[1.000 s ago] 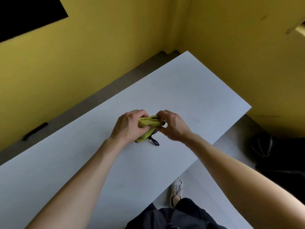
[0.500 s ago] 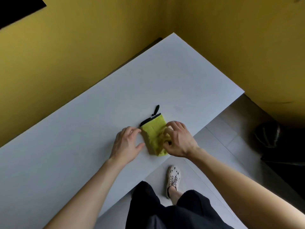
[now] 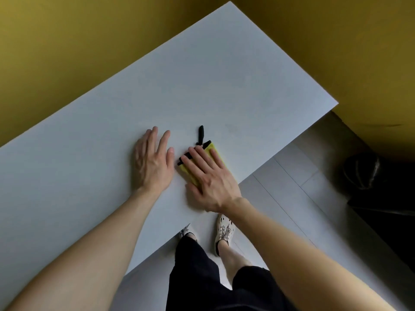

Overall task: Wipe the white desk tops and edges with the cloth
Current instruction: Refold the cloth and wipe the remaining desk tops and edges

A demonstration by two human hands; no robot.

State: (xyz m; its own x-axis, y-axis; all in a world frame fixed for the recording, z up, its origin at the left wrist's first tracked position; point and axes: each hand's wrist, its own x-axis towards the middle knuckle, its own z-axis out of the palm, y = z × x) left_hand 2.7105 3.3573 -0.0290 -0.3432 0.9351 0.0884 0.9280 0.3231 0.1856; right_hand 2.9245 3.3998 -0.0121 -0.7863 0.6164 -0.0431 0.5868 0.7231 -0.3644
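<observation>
A folded yellow-green cloth [image 3: 215,151] with a black edge and a black loop lies flat on the white desk top [image 3: 202,75], near its front edge. My right hand [image 3: 210,176] presses flat on the cloth with fingers spread, covering most of it. My left hand [image 3: 152,161] rests flat on the bare desk just left of the cloth, fingers apart, holding nothing.
Yellow walls [image 3: 67,41] close in behind and to the right of the desk. A dark bin or bag [image 3: 363,173] stands on the grey tiled floor [image 3: 292,187] at the right. My legs and white shoes [image 3: 224,232] are at the desk's front edge.
Both hands held the bunched cloth above the desk a second ago. They laid it down folded; now the right hand lies flat on it and the left has let go.
</observation>
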